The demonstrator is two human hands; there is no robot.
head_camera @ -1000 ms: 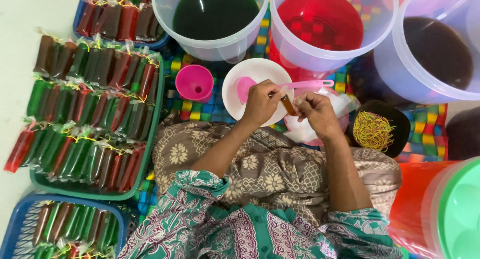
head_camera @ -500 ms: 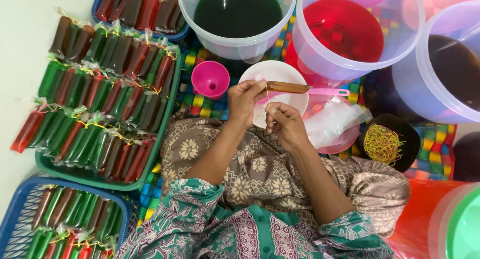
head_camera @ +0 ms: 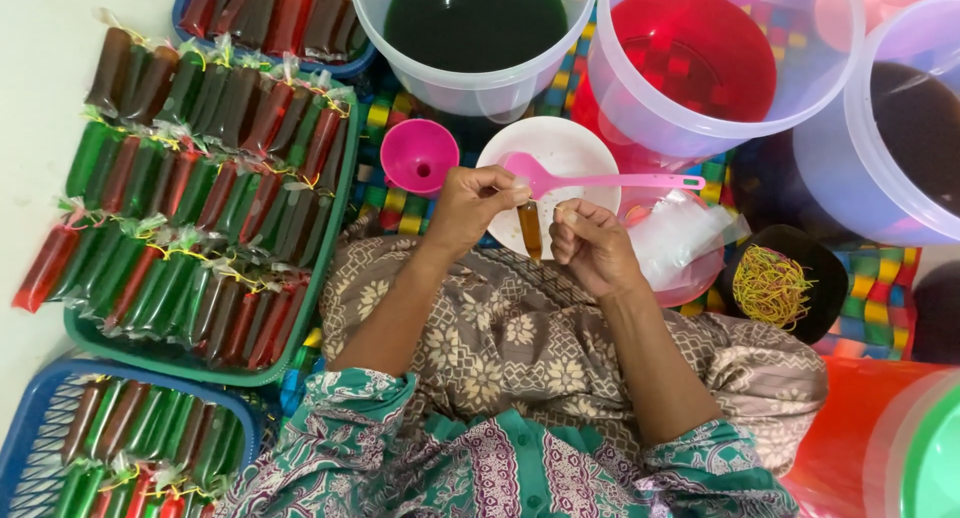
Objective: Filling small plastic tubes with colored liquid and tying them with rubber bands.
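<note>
Trays (head_camera: 330,278) already brimmed with tied tubes; my left hand (head_camera: 475,208) pinched another brown tube (head_camera: 530,230), my right hand (head_camera: 592,246) curled loosely beside it.

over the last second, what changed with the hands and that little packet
The small brown-filled packet, angled then level between the hands earlier, now hangs upright from the left hand. The right hand has let go and sits just beside it. The pink ladle, white bowl, buckets and trays of packets look unchanged.

Brown tube (head_camera: 529,229) swung from level to hanging upright between hands; right hand (head_camera: 592,246) risen closer to left hand (head_camera: 476,206)
</note>
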